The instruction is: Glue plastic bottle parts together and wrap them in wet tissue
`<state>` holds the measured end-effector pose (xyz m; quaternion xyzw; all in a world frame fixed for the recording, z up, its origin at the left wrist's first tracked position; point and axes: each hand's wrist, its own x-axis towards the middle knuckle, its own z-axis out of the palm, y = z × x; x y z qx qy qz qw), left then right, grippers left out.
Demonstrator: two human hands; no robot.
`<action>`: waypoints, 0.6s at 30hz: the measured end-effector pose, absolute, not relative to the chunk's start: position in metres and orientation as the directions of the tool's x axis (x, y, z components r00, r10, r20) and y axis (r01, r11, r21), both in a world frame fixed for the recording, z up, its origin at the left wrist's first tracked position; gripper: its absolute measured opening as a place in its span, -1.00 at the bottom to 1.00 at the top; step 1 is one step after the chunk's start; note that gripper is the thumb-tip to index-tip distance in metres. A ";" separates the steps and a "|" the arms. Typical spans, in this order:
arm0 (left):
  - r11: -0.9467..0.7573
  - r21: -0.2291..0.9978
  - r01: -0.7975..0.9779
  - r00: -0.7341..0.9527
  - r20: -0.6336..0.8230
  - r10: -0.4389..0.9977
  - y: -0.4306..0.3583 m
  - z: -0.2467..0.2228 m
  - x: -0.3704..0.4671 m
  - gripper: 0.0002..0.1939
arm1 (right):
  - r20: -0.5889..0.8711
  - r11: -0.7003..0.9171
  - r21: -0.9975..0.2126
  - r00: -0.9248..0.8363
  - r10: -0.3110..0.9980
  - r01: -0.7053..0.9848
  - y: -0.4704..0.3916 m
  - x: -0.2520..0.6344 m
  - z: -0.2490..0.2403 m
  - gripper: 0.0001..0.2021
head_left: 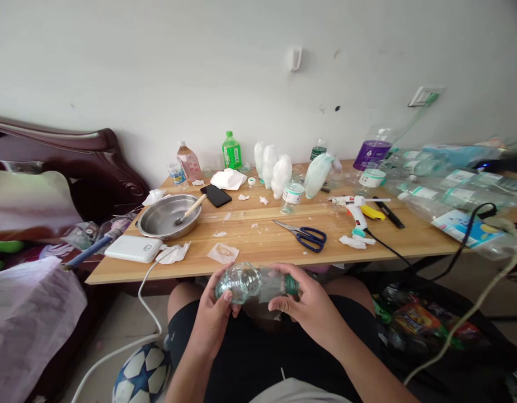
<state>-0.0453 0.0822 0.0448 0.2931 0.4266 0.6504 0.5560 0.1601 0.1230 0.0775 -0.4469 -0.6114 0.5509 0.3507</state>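
Observation:
Held sideways over my lap, just in front of the table edge, is a clear plastic bottle [247, 282] with a green cap at its right end. My left hand [212, 305] wraps round its rounded left end, thumb on the near side. Around the capped end curls my right hand [306, 296], with fingers over the top and thumb below. On the table beyond lie dark-blue-handled scissors [311, 238], and a white glue gun [357, 211] rests to their right. Several white-coated bottle shapes [281, 174] stand farther back.
A metal bowl [145, 224] with a wooden-handled brush sits at left, beside a white power bank [133, 249] and a black phone [216, 195]. Many empty plastic bottles [464, 193] crowd the right side. Cords hang past the table's right front edge.

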 end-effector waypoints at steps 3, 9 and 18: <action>-0.027 0.882 -0.470 -0.207 -0.080 0.975 0.082 0.044 -0.043 -0.42 | -0.059 0.001 -0.985 -0.341 0.938 0.172 0.123 0.162 0.078 -0.42; 0.011 0.899 -0.437 -0.125 -0.073 0.989 0.081 0.040 -0.044 -0.47 | -0.040 0.036 -0.978 -0.350 0.936 0.207 0.125 0.165 0.081 -0.43; -0.010 0.949 -0.314 -0.099 -0.023 0.995 0.081 0.035 -0.047 -0.51 | -0.047 0.042 -0.969 -0.350 0.935 0.243 0.125 0.165 0.082 -0.41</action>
